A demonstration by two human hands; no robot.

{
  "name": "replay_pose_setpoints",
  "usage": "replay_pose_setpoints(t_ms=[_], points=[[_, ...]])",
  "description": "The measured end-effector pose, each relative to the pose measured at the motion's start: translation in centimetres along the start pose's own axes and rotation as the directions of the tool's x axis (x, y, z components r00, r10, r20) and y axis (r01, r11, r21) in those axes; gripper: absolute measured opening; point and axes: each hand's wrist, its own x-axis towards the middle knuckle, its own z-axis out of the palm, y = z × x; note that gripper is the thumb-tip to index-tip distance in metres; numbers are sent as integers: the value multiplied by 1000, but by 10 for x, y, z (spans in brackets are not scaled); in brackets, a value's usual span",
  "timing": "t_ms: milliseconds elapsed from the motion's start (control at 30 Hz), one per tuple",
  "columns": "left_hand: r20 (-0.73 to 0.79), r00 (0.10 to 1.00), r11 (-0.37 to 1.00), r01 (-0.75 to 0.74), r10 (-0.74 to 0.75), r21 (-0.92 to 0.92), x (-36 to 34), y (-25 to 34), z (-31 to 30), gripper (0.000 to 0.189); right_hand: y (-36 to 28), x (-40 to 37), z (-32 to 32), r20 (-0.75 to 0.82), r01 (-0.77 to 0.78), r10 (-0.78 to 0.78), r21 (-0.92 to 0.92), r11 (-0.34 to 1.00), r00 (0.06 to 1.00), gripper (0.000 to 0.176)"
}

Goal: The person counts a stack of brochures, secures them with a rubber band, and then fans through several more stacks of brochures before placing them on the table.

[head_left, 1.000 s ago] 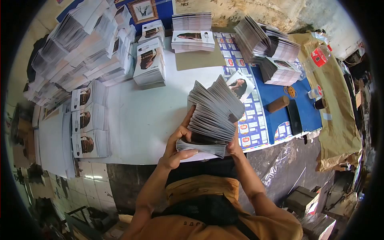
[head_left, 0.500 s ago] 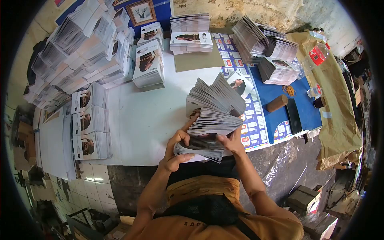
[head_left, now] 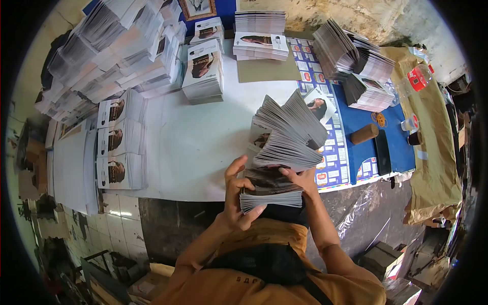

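Two bare hands close on the fanned booklets [head_left: 290,148], one from each side.
The left hand [head_left: 238,197] is at the booklets' lower left, its index finger raised and bent beside them, other fingers curled in at their edge and the thumb across their lower end; the left forearm [head_left: 202,245] slants up to them from below left. The right hand [head_left: 302,179] grips their right side, thumb pointing inward over their upper face, remaining fingers mostly hidden; the right forearm [head_left: 324,218] rises to them from below right, elbow bent.
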Motion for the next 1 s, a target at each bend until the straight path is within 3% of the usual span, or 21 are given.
replay_pose_setpoints(t_ms=[100,267,400,567,667,800,1000], points=[[33,997,990,-59,64,-127,6,-5,3,35,0,-2,5,-96,28,-19,86,996,995,66],[10,996,971,-81,85,-224,0,-16,11,34,-2,0,3,-62,-7,13,95,995,998,67],[-19,994,981,-108,107,-163,-3,-11,14,34,4,-1,1,-41,-29,30,7,1000,999,71],[-43,981,981,-190,191,19,-6,-5,16,40,3,-5,3,-93,-52,54,31,998,994,58],[-133,991,983,-56,33,-174,-8,-2,22,46,-1,-4,4,-109,-74,80,60,995,991,49],[-114,991,997,-76,72,-31,7,-4,17,49,-12,-3,7,-109,-93,99,63,994,989,47],[-75,992,991,-110,105,-69,10,-5,17,49,-4,-4,4,-91,-68,72,55,996,993,50]])
